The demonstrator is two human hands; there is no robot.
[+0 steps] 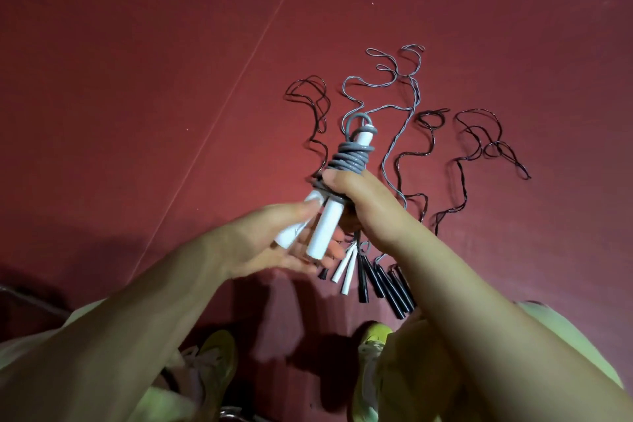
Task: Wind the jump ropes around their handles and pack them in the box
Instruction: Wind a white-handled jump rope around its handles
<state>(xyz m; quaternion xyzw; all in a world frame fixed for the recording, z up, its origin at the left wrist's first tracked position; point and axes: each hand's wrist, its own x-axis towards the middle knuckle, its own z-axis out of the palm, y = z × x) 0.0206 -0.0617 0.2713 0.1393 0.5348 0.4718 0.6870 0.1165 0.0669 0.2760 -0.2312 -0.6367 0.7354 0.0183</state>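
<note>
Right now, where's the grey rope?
In the head view, centre: grey rope is coiled round the white handles, gripped by the right hand, above the left hand.

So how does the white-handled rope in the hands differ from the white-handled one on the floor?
The held rope has its grey cord coiled tightly around its white handles; the floor rope has its cord trailing loose in curves across the red floor. The held rope is lifted, gripped by the right hand with the left hand under the handle ends; the floor rope lies untouched among the black-handled ropes. Both have white handles.
</note>
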